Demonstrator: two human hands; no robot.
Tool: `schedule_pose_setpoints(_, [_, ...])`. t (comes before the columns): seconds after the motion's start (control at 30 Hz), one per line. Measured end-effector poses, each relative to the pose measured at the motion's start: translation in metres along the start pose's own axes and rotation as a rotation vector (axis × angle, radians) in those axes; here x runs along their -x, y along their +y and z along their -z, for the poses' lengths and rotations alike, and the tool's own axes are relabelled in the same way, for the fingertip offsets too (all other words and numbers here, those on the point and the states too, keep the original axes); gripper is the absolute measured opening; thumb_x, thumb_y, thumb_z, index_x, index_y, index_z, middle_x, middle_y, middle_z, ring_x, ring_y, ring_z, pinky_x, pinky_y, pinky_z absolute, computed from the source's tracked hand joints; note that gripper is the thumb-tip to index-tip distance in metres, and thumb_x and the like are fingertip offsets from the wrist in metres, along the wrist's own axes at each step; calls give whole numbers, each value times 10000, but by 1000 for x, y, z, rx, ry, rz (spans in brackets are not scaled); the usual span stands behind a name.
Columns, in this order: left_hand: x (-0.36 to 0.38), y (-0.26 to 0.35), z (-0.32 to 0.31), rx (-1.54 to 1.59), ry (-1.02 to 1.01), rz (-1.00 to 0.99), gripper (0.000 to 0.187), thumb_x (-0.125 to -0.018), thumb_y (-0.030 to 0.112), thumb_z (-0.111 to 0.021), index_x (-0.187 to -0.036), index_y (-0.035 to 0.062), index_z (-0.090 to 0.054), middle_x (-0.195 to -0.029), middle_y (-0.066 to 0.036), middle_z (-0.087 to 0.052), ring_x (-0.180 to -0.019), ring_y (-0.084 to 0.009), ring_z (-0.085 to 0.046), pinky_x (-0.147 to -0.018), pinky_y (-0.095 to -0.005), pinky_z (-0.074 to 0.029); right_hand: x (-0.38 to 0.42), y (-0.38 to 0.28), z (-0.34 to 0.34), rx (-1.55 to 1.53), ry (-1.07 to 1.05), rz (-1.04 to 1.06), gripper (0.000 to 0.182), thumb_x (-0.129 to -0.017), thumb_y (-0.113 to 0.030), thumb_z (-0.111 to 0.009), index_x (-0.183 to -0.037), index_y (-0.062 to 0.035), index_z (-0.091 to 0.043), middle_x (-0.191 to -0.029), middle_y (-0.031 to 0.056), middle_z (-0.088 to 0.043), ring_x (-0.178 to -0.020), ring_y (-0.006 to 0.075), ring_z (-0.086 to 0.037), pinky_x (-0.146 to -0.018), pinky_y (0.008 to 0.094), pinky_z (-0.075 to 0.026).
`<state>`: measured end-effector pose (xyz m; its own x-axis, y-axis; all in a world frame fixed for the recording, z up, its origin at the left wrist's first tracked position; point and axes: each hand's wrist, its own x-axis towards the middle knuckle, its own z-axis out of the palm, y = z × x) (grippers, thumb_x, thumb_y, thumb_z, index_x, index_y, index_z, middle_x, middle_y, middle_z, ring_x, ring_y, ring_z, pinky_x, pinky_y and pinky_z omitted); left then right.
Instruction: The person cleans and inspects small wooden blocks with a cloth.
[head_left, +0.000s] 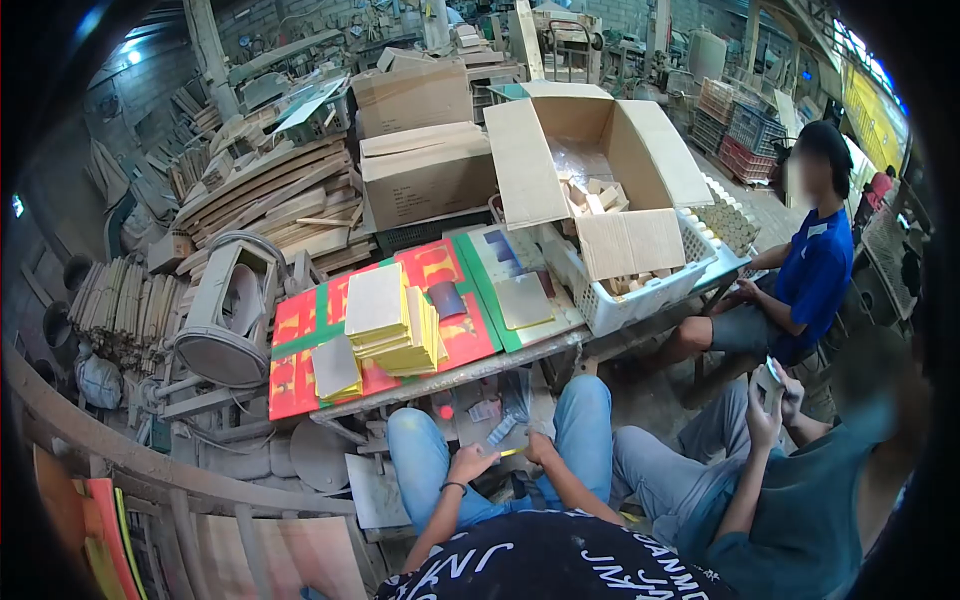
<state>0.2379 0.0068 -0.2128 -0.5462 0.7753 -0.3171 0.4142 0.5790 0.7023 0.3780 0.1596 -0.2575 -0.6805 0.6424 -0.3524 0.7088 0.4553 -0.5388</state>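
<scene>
Long workbench (455,375), red-green sheet (468,337) (yellow-patched), white crate (640,307) on top.

The wearer's two hands, one left hand (470,463) and one right hand (541,447), share one yellow strip (513,452). There are one counter (480,370), one open cardboard box (632,245), two other cardboard boxes (425,185) and two seated co-workers (815,270). The yellow-edged pieces (376,300) and wood blocks (597,200) are too crowded to count.
</scene>
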Motion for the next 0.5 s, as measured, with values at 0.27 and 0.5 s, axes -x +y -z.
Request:
schedule_pose_setpoints(0.27, [17,19,24,-320,-313,-31,744,-689,640,-641,-1051,-10,-648,-1085,-241,-634,-1027,-372,-606,-872,-408,-482,-5,12,-12,328,-386,57,323,-820,-172,-517,-1043,0,-675,-1174,215,-609,-1086,329,-610,-874,411,-508])
schedule_pose_setpoints(0.5, [7,-2,11,-456,-376,-43,788,-704,676,-596,-1121,9,-627,-1203,-253,-570,-1134,-367,-547,-962,-412,-434,-26,43,-26,408,-681,232,347,-787,-127,-529,-1098,-12,-633,-1121,208,-637,-1053,337,-618,-863,440,-502])
